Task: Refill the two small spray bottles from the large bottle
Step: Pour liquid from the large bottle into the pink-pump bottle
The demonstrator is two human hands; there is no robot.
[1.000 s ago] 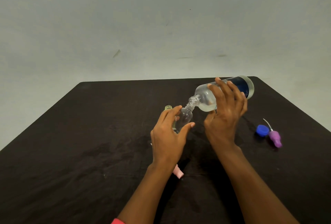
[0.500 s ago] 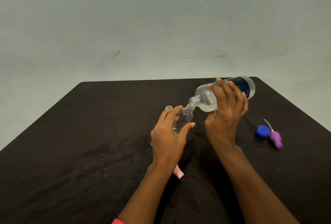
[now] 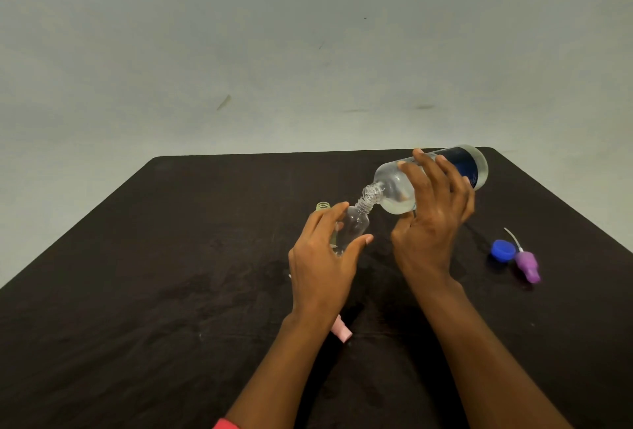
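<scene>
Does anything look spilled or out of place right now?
No clear spill shows on the dark table. The large bottle is tilted to pour, mouth at the small clear bottle. Only loose parts lie about: blue cap, purple spray head, pink spray head under the wrist of the left hand.

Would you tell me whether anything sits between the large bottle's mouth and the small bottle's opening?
Nothing visible: the large bottle, tilted in the right hand, has its open mouth at the neck of the small bottle in the left hand.

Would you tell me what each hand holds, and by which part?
The right hand grips the large bottle around its middle; the left hand holds a small spray bottle around its body.
</scene>
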